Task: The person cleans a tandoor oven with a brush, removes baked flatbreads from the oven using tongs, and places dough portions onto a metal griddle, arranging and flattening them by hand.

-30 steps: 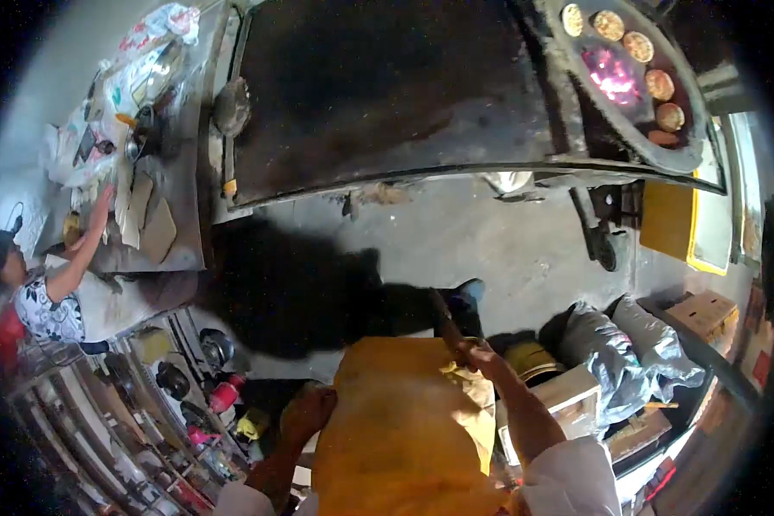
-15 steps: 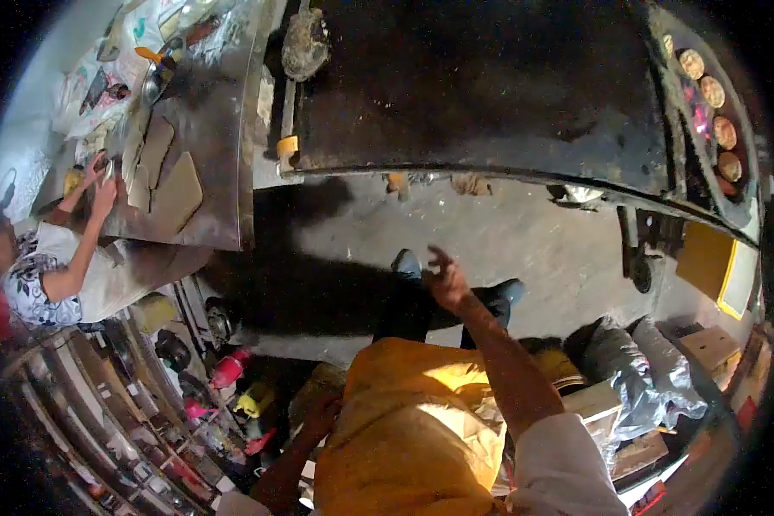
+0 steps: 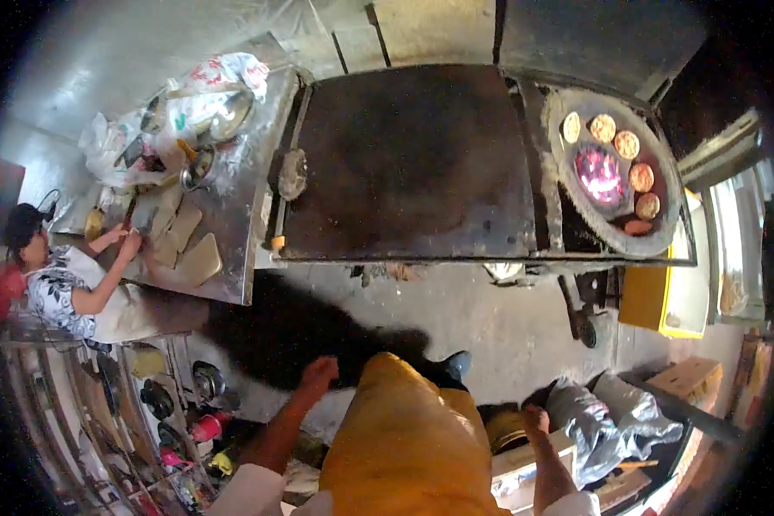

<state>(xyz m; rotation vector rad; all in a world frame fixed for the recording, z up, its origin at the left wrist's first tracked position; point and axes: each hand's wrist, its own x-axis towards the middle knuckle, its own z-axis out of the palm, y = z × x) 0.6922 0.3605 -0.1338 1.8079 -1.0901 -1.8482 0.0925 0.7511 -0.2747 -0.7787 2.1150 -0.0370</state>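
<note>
My left hand [image 3: 321, 373] hangs over the dark shadow on the floor, left of the yellow apron [image 3: 404, 439], its fingers curled in with nothing visible in them. On the apron's right side, my right hand [image 3: 536, 420] is beside a wooden crate [image 3: 537, 469]; its fingers look bent, but whether it holds anything is too small to tell. Ahead lies a wide dark griddle [image 3: 413, 163]. To its right, several round flat pieces of food [image 3: 626, 144] sit around glowing embers [image 3: 600, 175] in an oval basin [image 3: 598, 228].
A co-worker [image 3: 69, 284] stands at the metal table [image 3: 236, 267] on the left, hands near flat brown pieces [image 3: 199, 261]. Shelves [image 3: 69, 413] fill the lower left. Silvery sacks [image 3: 576, 421] and a cardboard box [image 3: 686, 380] lie right. A yellow box [image 3: 645, 297] stands beyond.
My left hand has swung forward, and my right hand has drawn back to the right of the apron. The view has shifted, showing the whole griddle and basin.
</note>
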